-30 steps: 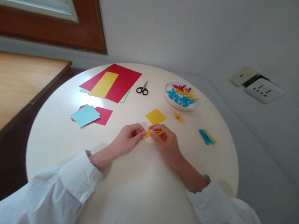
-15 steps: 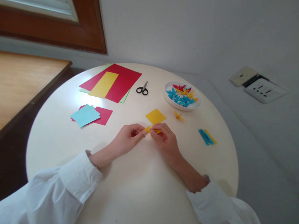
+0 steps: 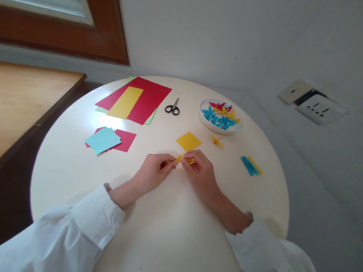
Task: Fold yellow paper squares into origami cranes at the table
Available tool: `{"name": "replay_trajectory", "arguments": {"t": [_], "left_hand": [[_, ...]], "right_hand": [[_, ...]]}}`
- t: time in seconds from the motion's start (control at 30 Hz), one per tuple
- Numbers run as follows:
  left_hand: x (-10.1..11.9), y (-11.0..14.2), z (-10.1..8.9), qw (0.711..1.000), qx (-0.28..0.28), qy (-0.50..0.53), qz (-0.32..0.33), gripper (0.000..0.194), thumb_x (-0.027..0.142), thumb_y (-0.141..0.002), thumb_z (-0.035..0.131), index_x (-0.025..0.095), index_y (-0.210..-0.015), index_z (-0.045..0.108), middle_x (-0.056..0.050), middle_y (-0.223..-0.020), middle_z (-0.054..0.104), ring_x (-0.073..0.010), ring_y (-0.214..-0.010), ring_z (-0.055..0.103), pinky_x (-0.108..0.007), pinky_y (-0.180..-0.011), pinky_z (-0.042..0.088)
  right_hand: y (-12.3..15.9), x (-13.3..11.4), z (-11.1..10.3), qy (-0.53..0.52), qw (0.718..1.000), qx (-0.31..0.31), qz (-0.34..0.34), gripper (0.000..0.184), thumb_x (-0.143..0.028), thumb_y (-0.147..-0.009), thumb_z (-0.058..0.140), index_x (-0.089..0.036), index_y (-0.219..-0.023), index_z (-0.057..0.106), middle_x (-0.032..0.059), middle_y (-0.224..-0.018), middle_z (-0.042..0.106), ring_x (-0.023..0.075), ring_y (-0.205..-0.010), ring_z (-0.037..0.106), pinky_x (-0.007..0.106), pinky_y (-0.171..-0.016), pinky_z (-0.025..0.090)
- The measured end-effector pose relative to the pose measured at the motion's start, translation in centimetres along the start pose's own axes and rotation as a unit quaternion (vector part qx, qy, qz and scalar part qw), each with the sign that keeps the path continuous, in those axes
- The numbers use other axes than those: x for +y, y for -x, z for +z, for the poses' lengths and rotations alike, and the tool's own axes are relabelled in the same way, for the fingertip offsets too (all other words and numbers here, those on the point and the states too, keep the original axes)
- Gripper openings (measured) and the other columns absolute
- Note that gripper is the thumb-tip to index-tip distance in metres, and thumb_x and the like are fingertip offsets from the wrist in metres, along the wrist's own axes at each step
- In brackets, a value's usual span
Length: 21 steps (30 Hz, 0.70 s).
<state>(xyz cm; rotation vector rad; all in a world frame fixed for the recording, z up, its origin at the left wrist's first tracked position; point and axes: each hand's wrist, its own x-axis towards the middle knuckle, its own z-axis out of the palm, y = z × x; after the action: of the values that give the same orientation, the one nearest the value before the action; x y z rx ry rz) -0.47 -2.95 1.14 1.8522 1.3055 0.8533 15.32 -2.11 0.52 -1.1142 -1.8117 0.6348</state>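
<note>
A small folded piece of yellow paper (image 3: pixel 179 158) is pinched between both hands above the middle of the table. My left hand (image 3: pixel 156 169) grips its left end with thumb and forefinger; my right hand (image 3: pixel 200 173) holds the right side, its fingers covering part of the folds. Just beyond the fingertips lies a flat yellow paper square (image 3: pixel 189 140). A folded yellow paper crane (image 3: pixel 217 141) rests to the right of that square. Behind it, a white dish (image 3: pixel 202 121) holds several red, yellow and blue paper cranes (image 3: pixel 220 117).
Black-handled scissors (image 3: pixel 172 108) lie at the back of the round white table (image 3: pixel 165 231). Red, yellow and green sheets (image 3: pixel 147 98) are at the back left, with light-blue and red squares (image 3: pixel 103 140) nearer. Blue and yellow paper strips (image 3: pixel 251 166) lie at the right.
Both hands keep hold of the folded yellow paper at nearly the same spot. The left fingers have shifted slightly on it and the paper's angle differs a little.
</note>
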Motion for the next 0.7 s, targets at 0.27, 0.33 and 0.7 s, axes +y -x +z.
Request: {"name": "replay_trajectory", "arguments": {"t": [0.27,0.33,0.7], "left_hand": [[0.06,0.08,0.01,1.000,0.007,-0.015,0.011,0.023,0.023,-0.080,0.046,0.014,-0.076,0.066,-0.002,-0.065,0.066,-0.0098,-0.054,0.050,-0.020,-0.053,0.037],[0.08,0.13,0.00,1.000,0.009,-0.010,0.007,0.022,0.023,-0.080,0.046,0.014,-0.076,0.066,-0.002,-0.065,0.067,-0.0099,-0.054,0.052,-0.020,-0.053,0.038],[0.13,0.35,0.07,1.000,0.020,-0.004,-0.007,0.025,0.029,-0.081,0.047,0.014,-0.072,0.065,-0.002,-0.062,0.067,-0.0098,-0.051,0.050,-0.020,-0.051,0.037]], "right_hand": [[-0.02,-0.14,0.27,0.046,0.998,0.014,-0.028,0.009,-0.020,-0.081,0.051,-0.020,-0.073,0.054,0.0039,-0.080,0.055,0.0151,-0.078,0.057,0.027,-0.062,0.051],[-0.02,-0.18,0.29,0.047,0.998,0.017,-0.028,0.009,-0.019,-0.081,0.051,-0.020,-0.073,0.054,0.0038,-0.079,0.055,0.0149,-0.078,0.057,0.026,-0.061,0.051],[0.00,-0.32,0.22,0.061,0.997,0.030,-0.034,0.008,-0.015,-0.079,0.053,-0.018,-0.071,0.055,0.0034,-0.079,0.056,0.0131,-0.074,0.057,0.023,-0.058,0.049]]}}
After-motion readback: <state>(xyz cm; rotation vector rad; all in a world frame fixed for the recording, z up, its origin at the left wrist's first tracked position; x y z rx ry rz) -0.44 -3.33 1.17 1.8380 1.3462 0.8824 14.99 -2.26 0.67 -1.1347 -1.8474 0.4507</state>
